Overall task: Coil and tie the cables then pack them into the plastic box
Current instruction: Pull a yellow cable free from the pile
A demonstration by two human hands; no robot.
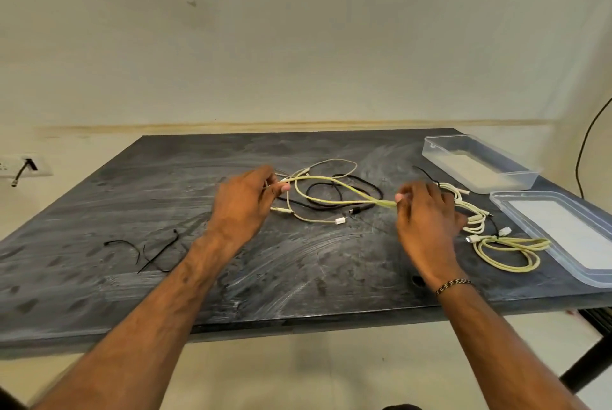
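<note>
A yellow-green cable [334, 182] stretches above the dark table between my two hands. My left hand [243, 202] pinches one end of it at the left. At the right, my right hand [425, 214] pinches the doubled strands. Under it lie a loose black cable [344, 202] and a loose white cable [318, 219]. A coiled yellow-green cable [506, 249] and a coiled white cable [472, 214] lie at the right. The clear plastic box [478, 163] stands open at the back right.
The box's clear lid [563, 237] lies at the right edge of the dark table [165, 178]. Black cable ties [155, 252] lie at the front left. A wall socket with a plug [28, 166] sits at the far left. A black cord [587, 138] hangs at the right.
</note>
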